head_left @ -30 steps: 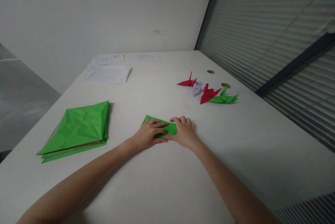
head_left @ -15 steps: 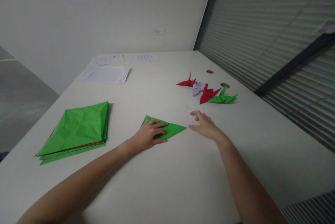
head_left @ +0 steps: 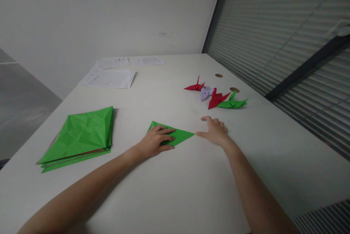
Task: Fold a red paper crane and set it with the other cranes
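A folded piece of green origami paper (head_left: 182, 137) lies flat on the white table, its long point directed right. My left hand (head_left: 156, 140) rests on top of it with fingers spread, covering its middle and lower left. Just off that point is my right hand (head_left: 214, 130), thumb and index finger apart and the other fingers loosely bent. Its thumb tip is at the paper's tip; whether they touch I cannot tell. Nothing shows between the right fingers.
A stack of creased green paper sheets (head_left: 82, 131), with some red edges, sits at the left. Beyond my right hand stand folded cranes: two red (head_left: 217, 99), one lilac (head_left: 205, 93), one green (head_left: 233, 103). Printed sheets (head_left: 112, 79) lie at the back left. Window blinds (head_left: 295, 37) flank the right.
My right hand has shifted very slightly, its thumb closer to the paper's tip and its index finger a little farther from the thumb. My left hand and the green paper look unmoved.
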`<state>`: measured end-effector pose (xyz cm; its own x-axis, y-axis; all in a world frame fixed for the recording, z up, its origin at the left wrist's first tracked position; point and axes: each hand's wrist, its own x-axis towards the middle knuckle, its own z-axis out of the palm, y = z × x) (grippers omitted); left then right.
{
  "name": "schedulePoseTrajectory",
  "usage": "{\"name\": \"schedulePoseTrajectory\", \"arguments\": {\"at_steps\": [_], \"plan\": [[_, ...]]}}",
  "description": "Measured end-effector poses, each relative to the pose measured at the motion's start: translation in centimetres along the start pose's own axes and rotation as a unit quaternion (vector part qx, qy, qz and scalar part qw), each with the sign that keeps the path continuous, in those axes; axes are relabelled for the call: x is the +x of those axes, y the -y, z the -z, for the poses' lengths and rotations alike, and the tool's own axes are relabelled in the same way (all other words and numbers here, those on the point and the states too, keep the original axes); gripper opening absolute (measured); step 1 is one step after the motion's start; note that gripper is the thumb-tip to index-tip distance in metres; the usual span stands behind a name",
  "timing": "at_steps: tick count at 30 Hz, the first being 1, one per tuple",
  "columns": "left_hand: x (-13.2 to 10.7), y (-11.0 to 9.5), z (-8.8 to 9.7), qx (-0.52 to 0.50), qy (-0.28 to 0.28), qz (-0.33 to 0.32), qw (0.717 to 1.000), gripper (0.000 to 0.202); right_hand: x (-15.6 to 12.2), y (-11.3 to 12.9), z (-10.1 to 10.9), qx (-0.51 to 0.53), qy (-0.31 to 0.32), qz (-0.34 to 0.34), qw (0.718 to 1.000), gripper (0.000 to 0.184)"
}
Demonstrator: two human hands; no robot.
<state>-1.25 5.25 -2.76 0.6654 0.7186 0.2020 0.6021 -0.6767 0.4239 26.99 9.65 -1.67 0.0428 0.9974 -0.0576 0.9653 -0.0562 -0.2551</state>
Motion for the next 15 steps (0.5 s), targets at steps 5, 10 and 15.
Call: {"name": "schedulePoseTrajectory", "arguments": {"at_steps": [5,10,15], "plan": [[0.0,0.0,-0.1,0.000,-0.001,0.001,1.000,0.033,-0.1,0.9,0.3,0.112,-0.043,0.038,0.992,0.039],[0.3,-0.3,0.1,-0.003,0.001,-0.005,1.000,0.033,-1.7,3.9,-1.8,0.112,-0.021,0.146,0.983,0.041],[0.1,-0.2,0.0,-0.005,-0.001,-0.003,1.000,0.034,-1.0,2.2,-1.3,0.009,-0.021,0.077,0.997,0.053]]}}
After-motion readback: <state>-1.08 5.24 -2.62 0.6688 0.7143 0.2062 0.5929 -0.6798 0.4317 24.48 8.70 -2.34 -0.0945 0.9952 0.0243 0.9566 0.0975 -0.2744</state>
